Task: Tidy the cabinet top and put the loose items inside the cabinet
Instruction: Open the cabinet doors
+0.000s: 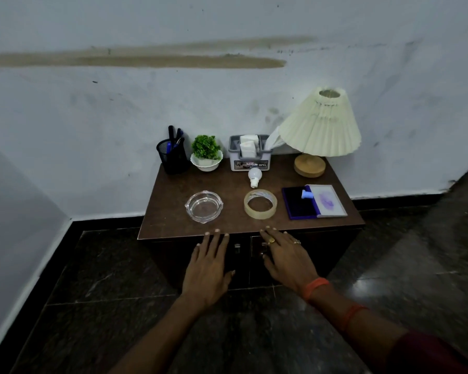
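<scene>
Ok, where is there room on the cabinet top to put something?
Bare wood lies between the black mesh pen holder and the clear glass ashtray, and between the white bulb and the round wooden lamp base. The back row is crowded.

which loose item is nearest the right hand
The tape roll, just beyond the right hand; the glass ashtray faces the left hand, the ink pad farther right.
</scene>
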The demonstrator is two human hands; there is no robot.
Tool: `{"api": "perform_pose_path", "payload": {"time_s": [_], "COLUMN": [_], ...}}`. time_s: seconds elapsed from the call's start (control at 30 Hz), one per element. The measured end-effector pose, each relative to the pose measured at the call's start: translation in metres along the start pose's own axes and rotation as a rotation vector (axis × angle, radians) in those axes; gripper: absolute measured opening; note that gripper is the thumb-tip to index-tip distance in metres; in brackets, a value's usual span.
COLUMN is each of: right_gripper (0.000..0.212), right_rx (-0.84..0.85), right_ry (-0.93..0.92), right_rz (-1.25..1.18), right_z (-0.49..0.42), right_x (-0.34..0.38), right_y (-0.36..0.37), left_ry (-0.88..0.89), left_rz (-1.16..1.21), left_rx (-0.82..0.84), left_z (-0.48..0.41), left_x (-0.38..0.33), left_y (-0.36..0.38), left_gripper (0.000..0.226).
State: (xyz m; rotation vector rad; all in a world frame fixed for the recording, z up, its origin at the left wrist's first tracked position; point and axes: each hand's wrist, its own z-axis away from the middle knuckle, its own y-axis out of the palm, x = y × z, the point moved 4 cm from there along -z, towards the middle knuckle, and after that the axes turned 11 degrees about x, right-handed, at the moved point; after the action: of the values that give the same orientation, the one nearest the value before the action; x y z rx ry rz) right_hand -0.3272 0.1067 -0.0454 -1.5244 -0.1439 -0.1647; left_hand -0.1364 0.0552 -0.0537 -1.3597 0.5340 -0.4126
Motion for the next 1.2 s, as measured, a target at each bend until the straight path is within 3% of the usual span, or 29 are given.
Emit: {"api": "perform_pose_path", "payload": {"time_s": [0.17, 0.3, 0.4, 0.47, 0.57, 0.63, 0.8, 1.2], "right_gripper": [0.065, 0.072, 0.076, 0.076, 0.073, 0.070, 0.065, 0.057], "right_rx": [0.018, 0.034, 0.037, -0.006, -0.100, -0.149, -0.120, -0.027], "right_ry": [0.124, 0.157, 0.185, 0.211, 0.266, 0.308, 0.472, 0.559], "right_rz": [-0.004, -0.053, -0.179, -0.300, -0.518, -0.648, -0.939, -1.148], "right_z": [0.016, 0.027, 0.031, 0.031, 0.030, 0.028, 0.019, -0.002], "right_x": [-0.042, -0.054, -0.048, -0.043, -0.037, -0.032, -0.022, -0.017], "right_y": [0.000, 0.011, 0.021, 0.026, 0.036, 0.046, 0.074, 0.093], "left_ry": [-0.142, -0.137, -0.117, -0.161, -0.446, -0.546, -0.580, -0.561], "left_rz": [0.051, 0.082, 0.247, 0.542, 1.338, 1.586, 1.616, 1.612], "left_rx": [0.085, 0.089, 0.007, -0.072, -0.088, -0.089, -0.012, 0.029], "left_z": [0.007, 0.011, 0.012, 0.010, 0.006, 0.002, -0.006, -0.035], "left_x": [0.030, 0.033, 0.026, 0.021, 0.008, -0.003, -0.021, -0.031], "left_y": [0.012, 0.016, 0.020, 0.024, 0.033, 0.040, 0.056, 0.081], "left_gripper": [0.086, 0.085, 0.081, 0.078, 0.065, 0.055, 0.053, 0.050]}}
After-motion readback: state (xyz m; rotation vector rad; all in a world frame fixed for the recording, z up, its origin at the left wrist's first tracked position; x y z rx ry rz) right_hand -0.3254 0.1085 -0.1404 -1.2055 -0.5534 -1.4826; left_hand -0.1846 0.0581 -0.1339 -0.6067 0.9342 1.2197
